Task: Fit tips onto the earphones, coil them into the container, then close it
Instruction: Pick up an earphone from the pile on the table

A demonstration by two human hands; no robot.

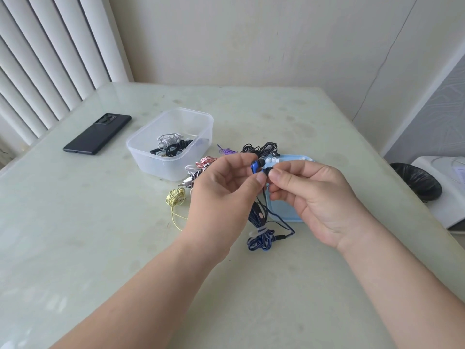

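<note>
The left hand (226,182) and right hand (309,195) are bare. The left forearm (141,293) and right forearm (392,278) are bare too, uncovered all the way to the near edge of the view. The fingers (235,162) are full and rounded. The thumbnails (275,175) are short, plain and trimmed close to the tip.
</note>
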